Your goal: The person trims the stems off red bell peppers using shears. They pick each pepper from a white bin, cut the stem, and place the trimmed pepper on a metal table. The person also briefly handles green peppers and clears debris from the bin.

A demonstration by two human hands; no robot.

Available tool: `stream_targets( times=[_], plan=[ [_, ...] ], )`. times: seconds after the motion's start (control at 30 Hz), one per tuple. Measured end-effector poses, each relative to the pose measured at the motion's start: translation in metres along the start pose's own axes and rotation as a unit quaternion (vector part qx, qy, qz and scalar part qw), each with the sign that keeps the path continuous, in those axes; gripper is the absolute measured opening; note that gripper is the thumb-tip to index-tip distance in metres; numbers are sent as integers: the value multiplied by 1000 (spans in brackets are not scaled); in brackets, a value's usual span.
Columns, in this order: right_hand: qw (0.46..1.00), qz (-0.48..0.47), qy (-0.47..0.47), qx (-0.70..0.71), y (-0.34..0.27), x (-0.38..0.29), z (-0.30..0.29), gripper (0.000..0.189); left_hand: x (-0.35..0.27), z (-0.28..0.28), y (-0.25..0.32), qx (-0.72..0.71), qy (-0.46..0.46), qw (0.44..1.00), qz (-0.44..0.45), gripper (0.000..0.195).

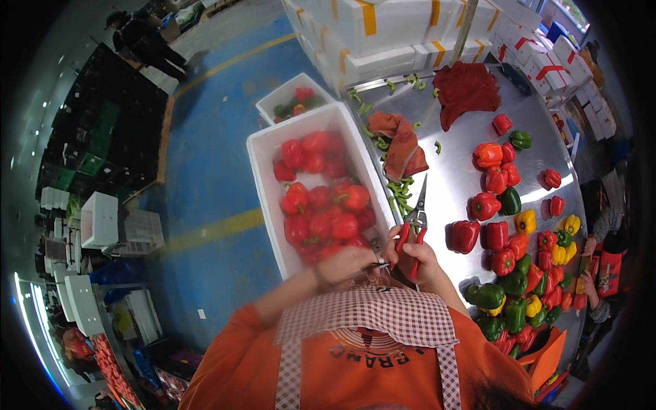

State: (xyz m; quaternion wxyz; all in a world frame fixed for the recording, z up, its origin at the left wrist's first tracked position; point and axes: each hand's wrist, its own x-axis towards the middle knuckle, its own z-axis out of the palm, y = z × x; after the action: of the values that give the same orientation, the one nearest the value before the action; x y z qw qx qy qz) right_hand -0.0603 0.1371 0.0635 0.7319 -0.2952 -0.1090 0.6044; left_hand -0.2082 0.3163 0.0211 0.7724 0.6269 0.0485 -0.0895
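Note:
Red-handled shears [416, 220] are in my right hand [423, 259], their blades pointing away from me over the stainless steel table [435, 189]. My left hand [348, 264] is blurred at the near end of a white foam box [264, 205], close to the right hand. A small dark item shows at its fingertips; I cannot tell what it is or whether it is held. Inside the box lie many red bell peppers [318, 197], one with a green stem. Cut green stems [402, 192] are scattered along the table edge beside the box.
Red, green and yellow bell peppers [515, 282] cover the table's right side. An orange-red cloth [402, 146] and a dark red cloth [466, 95] lie farther back. A smaller foam box [271, 105] holds more peppers. Foam boxes [389, 25] are stacked behind. Another person's hands [589, 248] are at the right edge.

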Motion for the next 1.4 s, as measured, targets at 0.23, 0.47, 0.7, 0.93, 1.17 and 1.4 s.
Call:
stream_targets(
  times=[0.23, 0.47, 0.7, 0.93, 1.17, 1.4],
  plan=[
    [961, 59, 158, -217, 12, 15, -25, 45, 58, -231, -48, 216, 504, 831, -96, 45],
    [932, 76, 226, -272, 39, 6, -30, 50, 113, -347, -48, 385, 516, 724, -248, 69],
    [924, 84, 200, -315, 52, 5, -40, 48, 124, -357, -73, 219, 556, 771, -220, 72],
    [886, 83, 122, -440, 45, 41, -40, 65, 63, -259, -30, -397, 468, 789, -3, 51],
    [780, 2, 83, -620, 40, 98, -32, 76, 22, -131, 4, -560, 271, 775, 107, 64],
    [762, -2, 102, -640, 36, 96, -12, 75, 8, -96, 18, -509, 283, 798, 157, 61]
  ],
)
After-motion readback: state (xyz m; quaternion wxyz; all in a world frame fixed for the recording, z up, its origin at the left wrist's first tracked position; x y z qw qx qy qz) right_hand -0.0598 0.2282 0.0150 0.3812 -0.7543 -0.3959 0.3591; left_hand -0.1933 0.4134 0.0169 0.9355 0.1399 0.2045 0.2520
